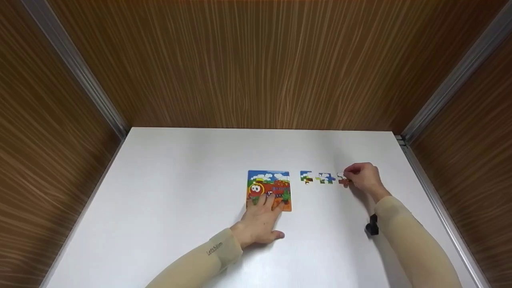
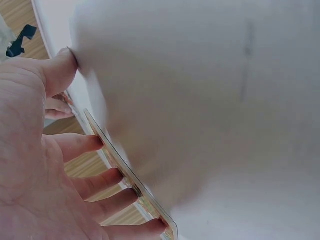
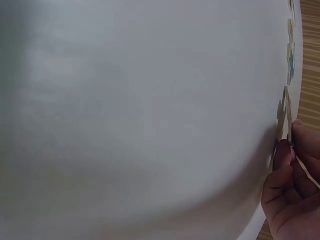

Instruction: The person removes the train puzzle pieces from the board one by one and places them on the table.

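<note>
A picture puzzle (image 1: 276,184) with a smiling red train lies on the white table, in the head view. On its lower part rest the spread fingers of my left hand (image 1: 259,226), thumb held out to the side. The left wrist view shows those fingertips along the puzzle's thin board (image 2: 131,172). To the right, my right hand (image 1: 366,178) pinches a puzzle piece (image 1: 343,182) between thumb and fingers. In the right wrist view this piece (image 3: 288,107) is tilted up on edge. Two more pieces, a left one (image 1: 306,176) and a middle one (image 1: 325,178), lie between the puzzle and that hand.
The white table (image 1: 160,200) is walled by wood-grain panels (image 1: 256,64) at the back and both sides, with metal strips (image 1: 436,72) at the corners. A small black object (image 1: 372,226) shows beside the right sleeve.
</note>
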A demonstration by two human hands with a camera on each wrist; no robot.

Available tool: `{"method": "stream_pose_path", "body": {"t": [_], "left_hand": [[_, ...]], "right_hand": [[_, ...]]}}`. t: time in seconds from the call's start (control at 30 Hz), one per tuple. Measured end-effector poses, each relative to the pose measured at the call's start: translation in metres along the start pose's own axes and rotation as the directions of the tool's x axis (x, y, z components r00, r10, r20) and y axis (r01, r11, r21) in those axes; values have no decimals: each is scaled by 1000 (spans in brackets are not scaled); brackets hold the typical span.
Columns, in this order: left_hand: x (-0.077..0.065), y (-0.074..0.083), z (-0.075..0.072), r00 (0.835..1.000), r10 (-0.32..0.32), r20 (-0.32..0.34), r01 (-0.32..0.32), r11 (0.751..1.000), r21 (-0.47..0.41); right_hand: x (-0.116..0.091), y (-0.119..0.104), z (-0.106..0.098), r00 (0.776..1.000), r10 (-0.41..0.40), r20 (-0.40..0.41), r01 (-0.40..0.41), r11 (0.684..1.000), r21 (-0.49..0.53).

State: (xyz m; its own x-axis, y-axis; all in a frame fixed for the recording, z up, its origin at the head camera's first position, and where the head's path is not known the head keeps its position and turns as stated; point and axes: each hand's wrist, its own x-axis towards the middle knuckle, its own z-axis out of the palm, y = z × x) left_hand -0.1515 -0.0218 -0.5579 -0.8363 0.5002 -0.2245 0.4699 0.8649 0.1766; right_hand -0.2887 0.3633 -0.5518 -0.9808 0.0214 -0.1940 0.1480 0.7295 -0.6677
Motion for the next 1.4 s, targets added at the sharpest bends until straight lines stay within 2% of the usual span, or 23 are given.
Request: {"method": "stream_pose_path", "body": {"t": [0.23,0.43,0.67,0.8,0.9,1.1,1.23,1.4], "left_hand": [[0,0,0,1000,0,-3,0,1000,-1],[0,-1,0,1000,0,-5,-1,1000,-8],[0,0,0,1000,0,-19,1,1000,23],[0,2,-1,1000,-4,-9,4,1000,2],[0,3,-1,1000,-6,-3,6,1000,2],[1,2,-1,1000,-5,-2,6,1000,7],[2,2,-1,1000,-5,-4,5,1000,12],[2,3,0,1000,-3,-6,3,1000,6]], "right_hand": [[0,-2,2,999,-36,-9,35,999,-24],[-1,-2,4,999,-36,-21,35,999,-37],[1,0,6,998,-40,-49,38,999,-35],[0,-2,5,997,-45,-57,42,998,-50],[-2,-5,4,997,-48,-61,44,997,-57],[-7,-17,7,999,-42,-32,42,999,-6],[-8,-26,10,997,-70,-40,69,997,-28],[-8,-37,14,998,-56,-19,55,998,-20]]}}
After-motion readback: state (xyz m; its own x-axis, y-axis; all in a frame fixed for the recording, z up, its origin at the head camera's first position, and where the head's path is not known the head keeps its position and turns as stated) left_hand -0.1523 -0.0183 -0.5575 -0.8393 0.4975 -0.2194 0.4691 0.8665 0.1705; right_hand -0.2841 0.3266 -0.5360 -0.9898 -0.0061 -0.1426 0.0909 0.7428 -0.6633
